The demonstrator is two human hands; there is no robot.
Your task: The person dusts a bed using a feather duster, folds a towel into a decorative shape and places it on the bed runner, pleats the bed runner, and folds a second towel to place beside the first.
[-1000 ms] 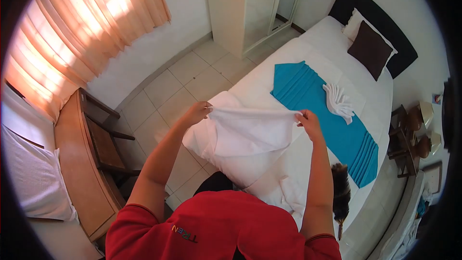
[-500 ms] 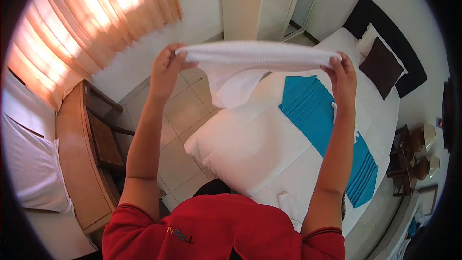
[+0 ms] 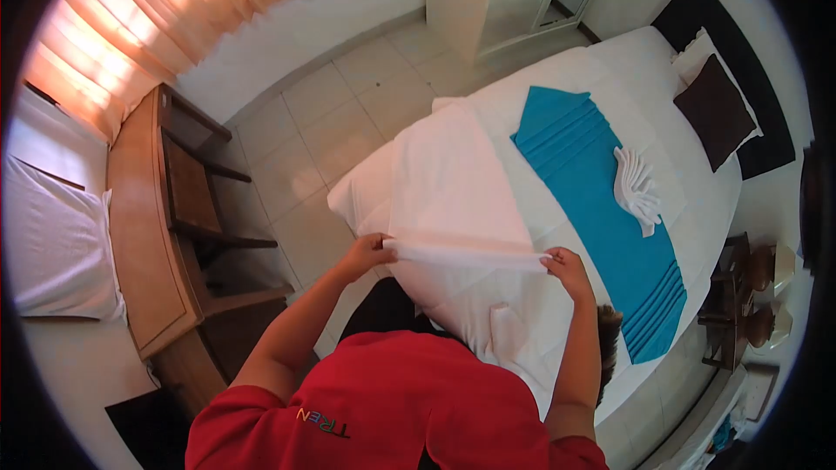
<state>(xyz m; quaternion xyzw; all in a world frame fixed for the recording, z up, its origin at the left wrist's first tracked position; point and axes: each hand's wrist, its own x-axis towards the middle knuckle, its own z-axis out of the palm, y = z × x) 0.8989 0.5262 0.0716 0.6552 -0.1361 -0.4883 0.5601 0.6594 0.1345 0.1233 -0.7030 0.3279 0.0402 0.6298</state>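
Note:
A white towel lies spread over the foot of the bed, its near edge stretched level between my hands. My left hand pinches the left corner of that edge. At the right corner, my right hand grips it between thumb and fingers. Just below the towel, a small rolled white cloth rests on the bedding. To the right, a teal bed runner crosses the bed, with a fan-folded white towel on top.
A wooden desk and a wooden chair stand on the left, below orange curtains. A dark pillow leans near the black headboard. Lamps stand at the right. Tiled floor runs between the desk and bed.
Both hands have come down and closer to my body, still gripping the towel's edge. The towel, bunched in the air before, now lies spread across the bed.

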